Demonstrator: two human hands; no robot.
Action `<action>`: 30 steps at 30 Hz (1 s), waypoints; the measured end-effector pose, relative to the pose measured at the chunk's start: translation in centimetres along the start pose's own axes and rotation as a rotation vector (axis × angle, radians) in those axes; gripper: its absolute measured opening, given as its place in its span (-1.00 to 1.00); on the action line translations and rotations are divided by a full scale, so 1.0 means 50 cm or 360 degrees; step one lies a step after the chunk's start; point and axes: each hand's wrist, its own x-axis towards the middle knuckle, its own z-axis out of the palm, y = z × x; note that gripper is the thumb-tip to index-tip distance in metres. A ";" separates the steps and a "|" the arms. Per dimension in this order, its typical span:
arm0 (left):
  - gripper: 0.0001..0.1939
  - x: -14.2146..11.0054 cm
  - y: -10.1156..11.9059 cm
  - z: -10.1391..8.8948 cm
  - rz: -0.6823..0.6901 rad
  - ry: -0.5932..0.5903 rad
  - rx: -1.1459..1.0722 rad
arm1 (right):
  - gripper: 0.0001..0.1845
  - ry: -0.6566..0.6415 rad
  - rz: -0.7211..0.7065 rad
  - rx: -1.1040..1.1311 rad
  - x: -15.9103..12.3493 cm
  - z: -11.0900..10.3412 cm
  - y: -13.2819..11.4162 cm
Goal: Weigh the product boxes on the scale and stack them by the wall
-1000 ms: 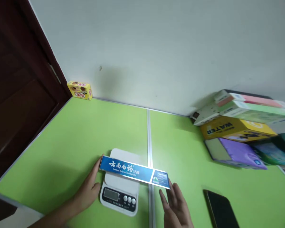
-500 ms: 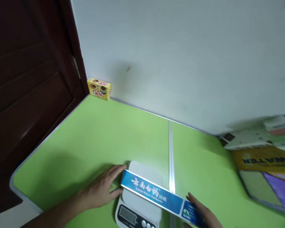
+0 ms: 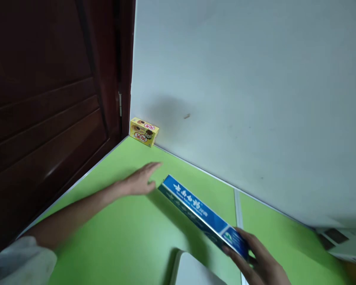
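Note:
A long blue toothpaste box (image 3: 206, 215) with white lettering is held above the green table by its right end. My right hand (image 3: 255, 257) grips that end between thumb and fingers. Just off the box's far left end, my left hand (image 3: 142, 180) reaches out with its fingers stretched and thumb apart, holding nothing. A corner of the white kitchen scale (image 3: 192, 271) shows at the bottom edge, below the box; its display is out of view.
A small yellow box (image 3: 144, 132) stands on the green table (image 3: 115, 233) in the back corner, against the white wall (image 3: 249, 99). At left is a dark wooden door (image 3: 47, 99). Blurred packages (image 3: 341, 241) lie at the right edge.
The toothpaste box has been lifted off the scale and carried toward the wall in my right hand. My left hand has come away from its end. The view has swung left and up.

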 end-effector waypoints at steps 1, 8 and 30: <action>-0.31 0.046 -0.021 -0.021 -0.0010 0.0136 0.0053 | -0.42 0.0026 0.0021 -0.0022 0.033 0.010 -0.015; -0.53 0.267 -0.133 -0.149 -0.0106 0.0775 0.0030 | -0.42 0.0033 -0.0239 -0.0149 0.220 0.126 -0.102; -0.04 0.198 -0.345 -0.005 -0.0747 0.1045 0.0256 | -0.43 0.0018 -0.0267 0.0713 0.501 0.431 -0.201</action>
